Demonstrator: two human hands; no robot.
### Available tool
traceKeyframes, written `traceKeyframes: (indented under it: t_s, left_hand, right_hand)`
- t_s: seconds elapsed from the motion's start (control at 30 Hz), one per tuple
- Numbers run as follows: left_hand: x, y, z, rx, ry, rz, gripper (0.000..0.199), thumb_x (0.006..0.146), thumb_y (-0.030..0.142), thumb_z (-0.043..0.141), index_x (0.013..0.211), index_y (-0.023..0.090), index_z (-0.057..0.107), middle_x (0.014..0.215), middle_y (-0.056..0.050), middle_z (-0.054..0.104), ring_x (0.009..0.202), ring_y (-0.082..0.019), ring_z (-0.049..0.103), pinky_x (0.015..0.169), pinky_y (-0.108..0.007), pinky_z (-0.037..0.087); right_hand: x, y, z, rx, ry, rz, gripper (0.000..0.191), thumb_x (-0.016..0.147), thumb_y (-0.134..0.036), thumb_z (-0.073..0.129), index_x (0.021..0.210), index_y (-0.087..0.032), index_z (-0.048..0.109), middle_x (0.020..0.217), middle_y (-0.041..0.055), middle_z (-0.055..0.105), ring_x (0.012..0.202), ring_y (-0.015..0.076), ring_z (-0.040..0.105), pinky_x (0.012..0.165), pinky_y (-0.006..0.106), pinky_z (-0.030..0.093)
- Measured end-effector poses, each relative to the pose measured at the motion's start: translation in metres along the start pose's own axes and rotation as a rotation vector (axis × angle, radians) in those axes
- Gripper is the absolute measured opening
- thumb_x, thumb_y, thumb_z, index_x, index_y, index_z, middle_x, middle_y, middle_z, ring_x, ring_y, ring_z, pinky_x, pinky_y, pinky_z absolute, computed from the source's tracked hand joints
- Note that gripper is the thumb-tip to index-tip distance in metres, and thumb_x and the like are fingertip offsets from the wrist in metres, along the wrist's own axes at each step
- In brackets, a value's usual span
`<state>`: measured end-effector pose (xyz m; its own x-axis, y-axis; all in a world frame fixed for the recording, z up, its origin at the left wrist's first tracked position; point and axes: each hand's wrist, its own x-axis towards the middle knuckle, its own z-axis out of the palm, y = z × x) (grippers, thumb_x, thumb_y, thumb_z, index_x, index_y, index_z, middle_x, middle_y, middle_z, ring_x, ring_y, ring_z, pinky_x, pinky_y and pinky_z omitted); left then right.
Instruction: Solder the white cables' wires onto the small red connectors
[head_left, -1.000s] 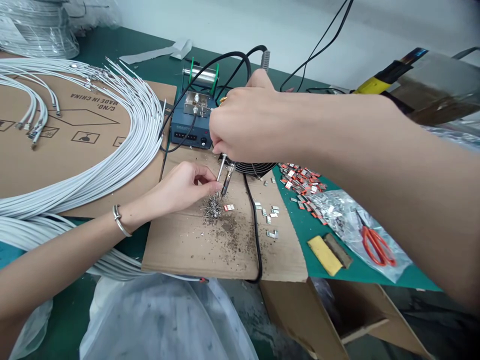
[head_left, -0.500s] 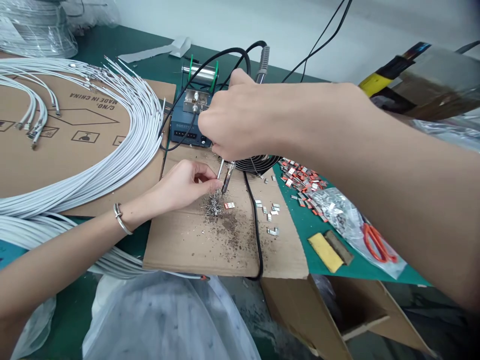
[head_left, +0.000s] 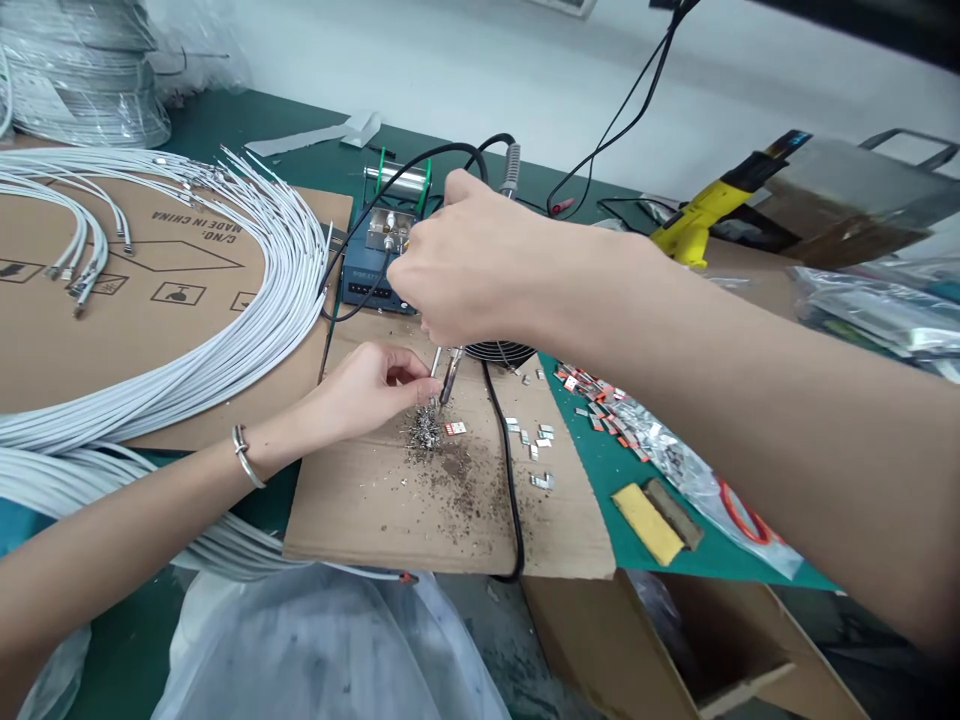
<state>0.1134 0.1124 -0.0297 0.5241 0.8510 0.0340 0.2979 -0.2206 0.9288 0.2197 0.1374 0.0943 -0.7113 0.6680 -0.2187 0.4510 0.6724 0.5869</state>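
Note:
My right hand point(head_left: 465, 265) is closed round the handle of a soldering iron point(head_left: 451, 376), seen from its back. The iron's grey cord sleeve point(head_left: 511, 168) sticks up behind the knuckles, and its metal tip points down onto the cardboard. Close beside that tip, my left hand point(head_left: 379, 385) pinches a thin white cable point(head_left: 436, 361) between thumb and fingertips. Whether tip and cable touch is too small to tell. Below them lies a heap of solder scraps point(head_left: 424, 430), with a small red-and-white piece point(head_left: 454, 428) at its right.
Behind my hands stand a blue soldering station point(head_left: 367, 275) and a solder spool point(head_left: 405, 180). White cables point(head_left: 292, 300) curve along the left. Metal clips point(head_left: 541, 481), a yellow sponge point(head_left: 647, 524) and orange scissors point(head_left: 742, 515) lie rightward. A black cord point(head_left: 510, 490) crosses the cardboard point(head_left: 352, 520).
The view has tilted up slightly, so the things sit lower in the picture. Both hands keep almost the same pose beside the scrap heap.

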Motion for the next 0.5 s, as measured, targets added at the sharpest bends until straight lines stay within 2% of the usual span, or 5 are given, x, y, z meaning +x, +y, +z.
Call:
traceKeyframes:
  t_s: [0.13,0.33,0.43,0.5]
  left_hand:
    - [0.000,0.000,0.002,-0.016,0.015,0.003,0.023,0.078,0.034,0.057,0.069,0.013,0.061,0.064,0.000,0.060,0.058,-0.008,0.047,0.055,-0.023,0.034]
    - [0.001,-0.003,0.001,-0.023,0.008,0.032,0.024,0.079,0.034,0.056,0.071,0.012,0.061,0.066,-0.001,0.061,0.057,-0.009,0.047,0.054,-0.022,0.033]
    - [0.001,-0.003,-0.003,-0.009,0.015,0.078,0.025,0.080,0.034,0.054,0.071,0.011,0.062,0.066,-0.001,0.060,0.059,-0.009,0.047,0.055,-0.022,0.034]
    - [-0.003,0.000,-0.003,0.015,0.029,0.105,0.028,0.081,0.034,0.054,0.068,0.011,0.063,0.062,0.000,0.059,0.057,-0.008,0.047,0.053,-0.021,0.032]
  right_hand:
    - [-0.001,-0.008,-0.005,-0.089,-0.020,-0.014,0.034,0.085,-0.016,0.033,0.079,-0.008,0.065,0.083,0.0089,0.062,0.091,0.0249,0.058,0.078,0.043,0.036]
    - [-0.007,-0.010,-0.005,-0.102,-0.013,0.060,0.030,0.084,-0.011,0.037,0.072,-0.008,0.065,0.072,0.0077,0.059,0.090,0.0252,0.057,0.075,0.041,0.038]
    - [-0.024,-0.010,-0.001,-0.075,0.073,0.049,0.032,0.086,-0.017,0.041,0.067,-0.007,0.064,0.068,0.0056,0.055,0.087,0.0237,0.057,0.075,0.040,0.039]
    - [-0.031,-0.012,0.002,-0.028,0.242,0.104,0.036,0.088,-0.024,0.041,0.066,-0.009,0.065,0.064,0.0029,0.055,0.083,0.0209,0.057,0.075,0.039,0.039]
